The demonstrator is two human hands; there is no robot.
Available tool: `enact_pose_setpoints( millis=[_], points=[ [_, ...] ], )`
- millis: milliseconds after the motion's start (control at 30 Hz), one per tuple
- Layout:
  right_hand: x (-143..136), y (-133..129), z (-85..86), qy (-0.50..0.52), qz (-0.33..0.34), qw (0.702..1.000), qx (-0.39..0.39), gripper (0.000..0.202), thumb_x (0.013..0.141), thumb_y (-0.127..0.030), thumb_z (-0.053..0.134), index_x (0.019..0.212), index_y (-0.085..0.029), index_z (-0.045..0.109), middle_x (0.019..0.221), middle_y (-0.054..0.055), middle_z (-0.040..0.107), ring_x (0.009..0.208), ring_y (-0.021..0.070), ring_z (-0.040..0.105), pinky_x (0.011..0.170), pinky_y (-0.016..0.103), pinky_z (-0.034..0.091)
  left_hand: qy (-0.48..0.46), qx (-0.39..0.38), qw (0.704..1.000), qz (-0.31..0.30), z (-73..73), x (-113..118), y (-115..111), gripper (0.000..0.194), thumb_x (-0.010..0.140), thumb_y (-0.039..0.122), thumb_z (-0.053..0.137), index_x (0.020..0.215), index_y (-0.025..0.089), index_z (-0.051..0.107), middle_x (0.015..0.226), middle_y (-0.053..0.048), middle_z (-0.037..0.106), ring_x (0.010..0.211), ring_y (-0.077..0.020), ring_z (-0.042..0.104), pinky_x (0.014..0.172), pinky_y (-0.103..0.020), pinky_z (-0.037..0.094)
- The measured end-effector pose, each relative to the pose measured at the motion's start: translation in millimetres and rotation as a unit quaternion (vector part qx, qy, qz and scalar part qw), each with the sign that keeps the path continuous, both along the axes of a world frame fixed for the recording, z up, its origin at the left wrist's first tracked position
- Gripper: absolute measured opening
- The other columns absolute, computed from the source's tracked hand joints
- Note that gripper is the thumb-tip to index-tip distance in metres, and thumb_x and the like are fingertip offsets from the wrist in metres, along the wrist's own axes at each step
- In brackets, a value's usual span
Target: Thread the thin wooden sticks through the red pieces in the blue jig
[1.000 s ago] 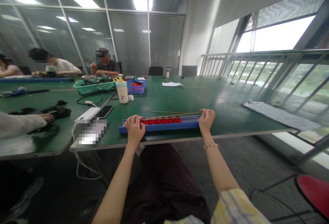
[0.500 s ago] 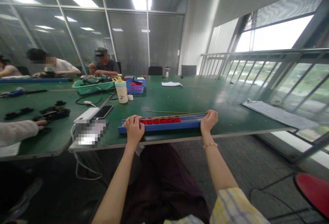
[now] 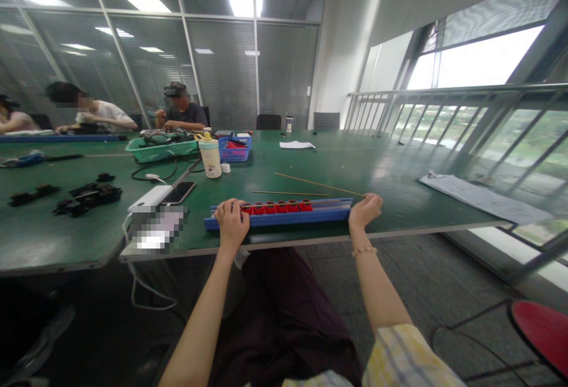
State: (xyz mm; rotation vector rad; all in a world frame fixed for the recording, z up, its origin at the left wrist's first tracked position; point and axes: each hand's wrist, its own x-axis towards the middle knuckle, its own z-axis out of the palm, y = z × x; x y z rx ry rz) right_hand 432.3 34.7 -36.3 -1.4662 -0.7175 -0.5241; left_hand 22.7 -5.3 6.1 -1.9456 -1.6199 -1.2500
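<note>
A long blue channel (image 3: 284, 219) lies along the table's near edge, with several red pieces (image 3: 280, 207) in a row inside it. My left hand (image 3: 232, 221) is wrapped over the channel's left end, fingers curled onto it. Near the right end, my right hand (image 3: 365, 212) is closed on one end of a thin yellowish rod (image 3: 319, 184). This rod slants away to the far left, above or on the table behind the channel; its contact cannot be told. A second thin rod (image 3: 290, 193) lies on the table just behind the channel.
Left of the channel are a phone (image 3: 179, 193), a white power bank (image 3: 149, 197) and black parts (image 3: 89, 194). A cream bottle (image 3: 210, 158), green basket (image 3: 160, 151) and blue basket (image 3: 235, 152) stand farther back. A clipboard (image 3: 483, 197) lies right. Co-workers sit at the far left.
My right hand has shifted slightly right, swinging the rod's far end away from the channel toward the back. My left hand stays put. A co-worker's hand at the left has withdrawn from view.
</note>
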Motion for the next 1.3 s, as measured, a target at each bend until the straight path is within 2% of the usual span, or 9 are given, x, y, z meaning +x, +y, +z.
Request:
enact_pose_setpoints(
  millis=[200, 467, 767, 1167, 1300],
  points=[
    [-5.2, 0.0, 2.9, -0.035, -0.008, 0.999, -0.031, 0.030, 0.098, -0.032, 0.029, 0.085, -0.021, 0.053, 0.092, 0.012, 0.058, 0.090, 0.0263, 0.053, 0.079, 0.038, 0.032, 0.000, 0.001, 1.000, 0.002, -0.2, 0.2, -0.2, 0.026, 0.084, 0.019, 0.050, 0.105, 0.020, 0.064, 0.116, -0.011, 0.060, 0.114, -0.0315, 0.046, 0.099, -0.046, 0.035],
    [-11.8, -0.4, 7.3, -0.121, 0.040, 0.989, -0.076, 0.032, 0.098, -0.030, 0.030, 0.085, -0.020, 0.056, 0.086, 0.009, 0.058, 0.089, 0.0239, 0.051, 0.083, 0.037, 0.030, 0.003, 0.002, 1.000, 0.004, 0.0, 0.3, 0.4, 0.025, 0.084, 0.019, 0.049, 0.105, 0.020, 0.064, 0.115, -0.011, 0.060, 0.113, -0.0309, 0.046, 0.098, -0.046, 0.035],
    [-11.4, 1.5, 6.0, -0.187, 0.090, 0.972, -0.111, 0.031, 0.099, -0.029, 0.032, 0.089, -0.019, 0.060, 0.089, 0.008, 0.062, 0.090, 0.0222, 0.052, 0.081, 0.033, 0.031, 0.002, -0.006, 1.000, 0.006, -0.8, 0.2, 1.1, 0.026, 0.084, 0.020, 0.050, 0.105, 0.020, 0.064, 0.116, -0.012, 0.060, 0.114, -0.0310, 0.046, 0.099, -0.047, 0.034],
    [-12.3, 0.7, 7.0, -0.168, 0.137, 0.966, -0.144, 0.039, 0.100, -0.036, 0.032, 0.093, -0.018, 0.065, 0.097, 0.011, 0.067, 0.094, 0.0221, 0.056, 0.083, 0.033, 0.033, 0.009, -0.007, 1.000, 0.012, 0.2, -0.8, -0.2, 0.026, 0.084, 0.019, 0.049, 0.106, 0.020, 0.064, 0.116, -0.011, 0.061, 0.114, -0.0297, 0.047, 0.099, -0.045, 0.035],
    [-7.3, 0.5, 11.6, -0.174, 0.178, 0.954, -0.167, 0.036, 0.099, -0.039, 0.035, 0.096, -0.018, 0.064, 0.099, 0.011, 0.068, 0.095, 0.0222, 0.057, 0.085, 0.033, 0.036, 0.015, -0.004, 1.000, 0.012, 0.8, -1.6, -0.7, 0.026, 0.084, 0.019, 0.049, 0.105, 0.020, 0.064, 0.116, -0.011, 0.061, 0.114, -0.0297, 0.046, 0.098, -0.044, 0.035]
  ],
)
